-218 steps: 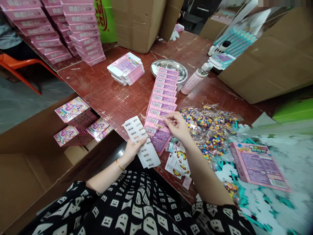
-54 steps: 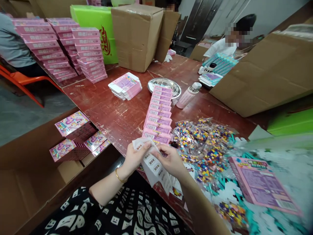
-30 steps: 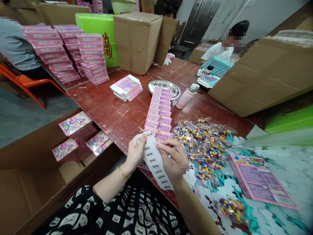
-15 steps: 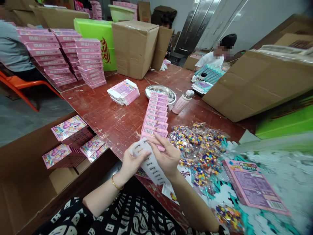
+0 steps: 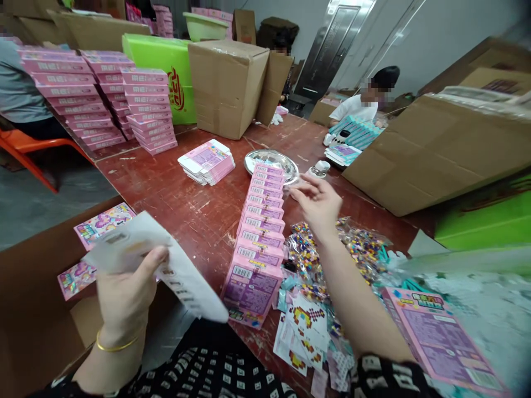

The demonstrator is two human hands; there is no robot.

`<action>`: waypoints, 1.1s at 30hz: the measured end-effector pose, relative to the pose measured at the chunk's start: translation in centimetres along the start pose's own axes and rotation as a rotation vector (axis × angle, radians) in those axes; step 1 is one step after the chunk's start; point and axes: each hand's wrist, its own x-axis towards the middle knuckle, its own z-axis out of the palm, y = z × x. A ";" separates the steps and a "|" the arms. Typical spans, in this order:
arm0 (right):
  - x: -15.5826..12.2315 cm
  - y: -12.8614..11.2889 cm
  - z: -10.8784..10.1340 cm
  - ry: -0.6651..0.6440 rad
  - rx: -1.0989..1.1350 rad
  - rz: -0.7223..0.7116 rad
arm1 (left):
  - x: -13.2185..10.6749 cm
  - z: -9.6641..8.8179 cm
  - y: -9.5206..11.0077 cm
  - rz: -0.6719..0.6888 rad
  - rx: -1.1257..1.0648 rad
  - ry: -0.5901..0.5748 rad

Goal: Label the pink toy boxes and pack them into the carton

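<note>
My left hand (image 5: 124, 298) is closed on a white sheet of stickers (image 5: 188, 284), its thumb pressed on top. The sheet is smeared by motion and hangs over the table's edge beside the open carton. My right hand (image 5: 322, 210) is raised by the far end of a row of overlapping pink boxes (image 5: 253, 293), fingertips pinched. Whatever lies between those fingertips is too small to make out. The boxes lean on one another in a line toward me, barcodes facing up. Behind the right hand, a bottle (image 5: 320, 167) shows only its white cap and upper part.
A metal plate (image 5: 293, 166) and a stack of flat boxes (image 5: 207, 160) lie farther back. Bagged colourful beads (image 5: 365, 243) and printed cards (image 5: 305, 326) cover the right side. An open carton (image 5: 33, 326) stands lower left. A co-worker (image 5: 357, 113) sits across the table.
My hands have parted. The left went left and down with the sticker sheet; the right let go of the sheet and reached forward and right, to the far end of the box row.
</note>
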 end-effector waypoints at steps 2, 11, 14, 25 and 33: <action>4.1 5.0 0.8 -0.118 -0.071 0.080 | 1.7 0.3 -1.7 -0.129 -0.033 -0.031; 8.9 13.9 3.4 -0.413 -0.170 0.117 | 5.5 -1.9 -6.0 -0.543 -0.004 0.067; 8.8 14.5 3.3 -0.454 -0.200 0.087 | 6.2 -1.4 -6.5 -0.569 -0.004 0.088; 13.1 16.4 2.1 -0.400 -0.466 -0.011 | 7.3 0.6 -7.6 -0.618 0.007 0.108; 13.0 17.4 3.2 -0.397 -0.541 -0.012 | 7.3 0.3 -8.5 -0.614 0.029 0.055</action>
